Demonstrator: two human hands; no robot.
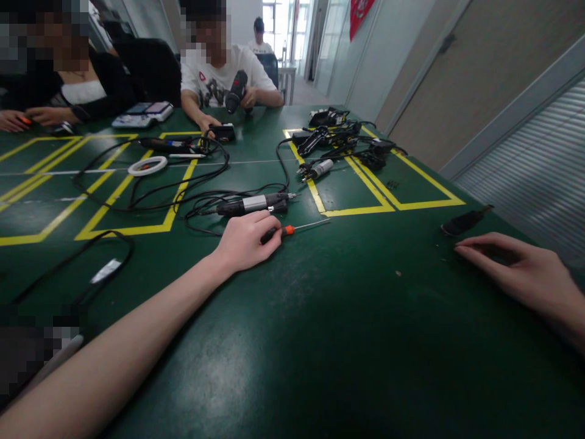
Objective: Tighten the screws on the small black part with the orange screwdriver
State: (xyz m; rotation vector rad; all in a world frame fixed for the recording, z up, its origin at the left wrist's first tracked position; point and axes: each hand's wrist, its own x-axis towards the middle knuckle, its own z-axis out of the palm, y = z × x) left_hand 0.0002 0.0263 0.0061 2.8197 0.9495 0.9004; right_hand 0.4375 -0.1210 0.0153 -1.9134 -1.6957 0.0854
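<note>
My left hand (251, 241) is closed around the dark handle of a thin screwdriver (287, 230) with an orange collar. Its slim metal shaft points right, low over the green table. Just behind that hand lies a silver and black electric screwdriver (251, 204) with a black cable, beside a small black part (278, 208). At the right edge, my right hand (525, 268) holds nothing visible; its thumb and fingers curve loosely, tips close together with a gap behind them. Just beyond those fingertips lies a black tapered object (461, 223), its kind unclear.
Tangled black cables and adapters (338, 137) lie at the back right, near a silver-bodied tool (320, 169). A white ring (147, 166) sits among cables. Yellow tape (361, 212) marks the green table (342, 341). Opposite, a person holds a power drill (236, 91); another sits left.
</note>
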